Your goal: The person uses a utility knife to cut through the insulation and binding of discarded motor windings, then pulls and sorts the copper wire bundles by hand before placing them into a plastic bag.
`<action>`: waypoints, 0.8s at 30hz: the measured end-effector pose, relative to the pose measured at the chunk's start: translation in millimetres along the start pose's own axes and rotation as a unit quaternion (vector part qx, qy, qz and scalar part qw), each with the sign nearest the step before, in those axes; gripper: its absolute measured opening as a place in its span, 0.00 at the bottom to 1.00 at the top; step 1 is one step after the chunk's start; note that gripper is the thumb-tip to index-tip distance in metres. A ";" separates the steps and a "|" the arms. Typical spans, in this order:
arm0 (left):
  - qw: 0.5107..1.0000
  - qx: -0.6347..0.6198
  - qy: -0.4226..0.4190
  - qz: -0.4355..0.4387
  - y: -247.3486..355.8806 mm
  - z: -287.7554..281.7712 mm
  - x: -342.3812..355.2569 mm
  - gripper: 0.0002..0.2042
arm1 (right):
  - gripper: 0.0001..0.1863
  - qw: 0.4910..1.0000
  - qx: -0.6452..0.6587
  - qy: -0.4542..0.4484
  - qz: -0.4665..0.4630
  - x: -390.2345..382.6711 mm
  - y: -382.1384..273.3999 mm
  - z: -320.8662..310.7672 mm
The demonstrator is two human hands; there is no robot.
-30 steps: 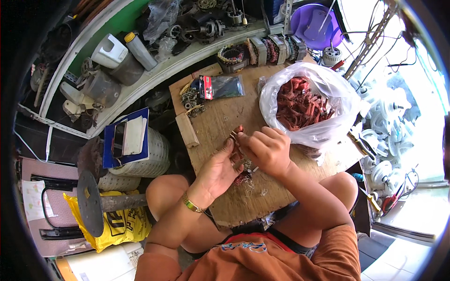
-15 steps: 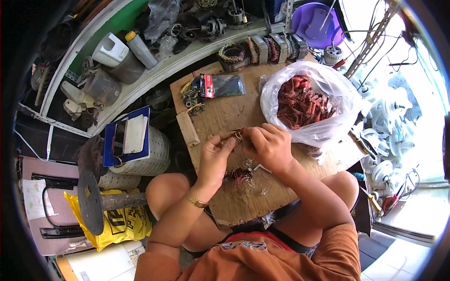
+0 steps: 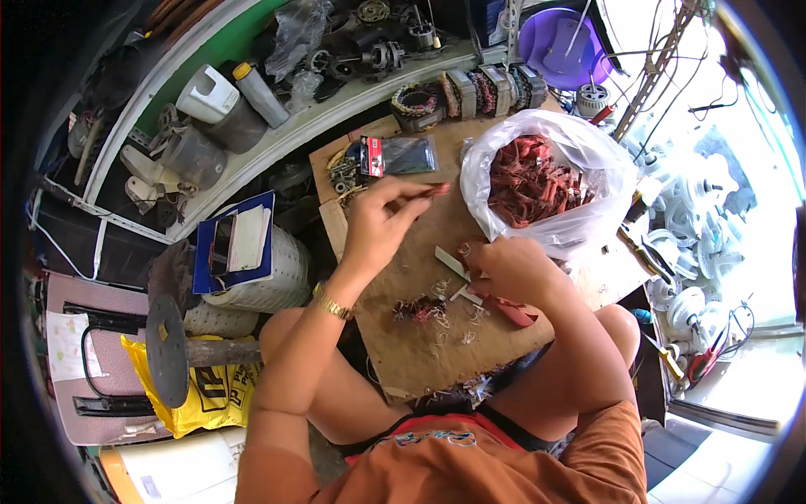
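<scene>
My left hand (image 3: 382,223) is raised over the left half of the wooden board (image 3: 395,361). Its thumb and fingers pinch a small reddish-brown scrap (image 3: 438,191). My right hand (image 3: 525,269) is closed and low over the board, fingers curled. Beside its fingertips is a reddish bit (image 3: 466,250); what the fingers grip is partly hidden. A pale flat blade (image 3: 452,263) shows at the fingers, and a red handle-like piece (image 3: 515,313) shows below the hand. Dark red scraps and loose thread (image 3: 420,311) lie nearer to me.
A white plastic bag (image 3: 478,181) full of reddish-brown shreds (image 3: 537,185) stands at the far right. Behind lie a flat packet (image 3: 399,155), small metal parts (image 3: 342,172) and wound motor coils (image 3: 495,88). Pliers (image 3: 646,252) lie by the right edge; a blue folder (image 3: 201,260) is at left.
My hands have parted. The left rose up and away with the reddish-brown scrap; the right came down and right. The pale blade and red handle-like piece now show.
</scene>
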State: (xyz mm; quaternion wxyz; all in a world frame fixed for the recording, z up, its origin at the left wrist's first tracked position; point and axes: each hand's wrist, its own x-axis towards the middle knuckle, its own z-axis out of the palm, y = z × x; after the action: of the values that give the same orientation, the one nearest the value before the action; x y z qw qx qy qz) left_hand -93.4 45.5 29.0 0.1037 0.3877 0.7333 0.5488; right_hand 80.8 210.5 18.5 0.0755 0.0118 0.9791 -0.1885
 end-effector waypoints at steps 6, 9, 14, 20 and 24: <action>0.983 0.042 -0.135 0.114 34.9 63.7 89.6 0.12 | 0.12 0.976 0.209 0.022 -0.047 -3.6 31.4 -25.3; 0.980 0.009 -0.144 0.134 34.6 67.2 104.3 0.13 | 0.09 0.931 0.353 0.073 -0.053 -4.8 35.6 -29.7; 0.959 -0.192 -0.182 -0.106 33.3 32.2 49.7 0.19 | 0.09 0.769 0.614 0.173 -0.049 -8.7 20.0 -34.7; 0.943 -0.274 -0.176 -0.073 35.5 27.5 -13.5 0.20 | 0.11 0.742 0.619 0.246 -0.084 12.3 11.8 -15.9; 0.975 -0.195 -0.103 -0.026 31.7 24.1 -19.7 0.20 | 0.13 0.644 0.757 0.109 -0.013 16.6 0.4 -9.3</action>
State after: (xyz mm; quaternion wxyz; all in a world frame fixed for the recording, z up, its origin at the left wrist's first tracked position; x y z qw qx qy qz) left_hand -51.7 52.6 42.6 0.2665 0.3952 0.6071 0.6358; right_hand 63.1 214.3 24.3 -0.0697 0.0731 0.4965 -0.8621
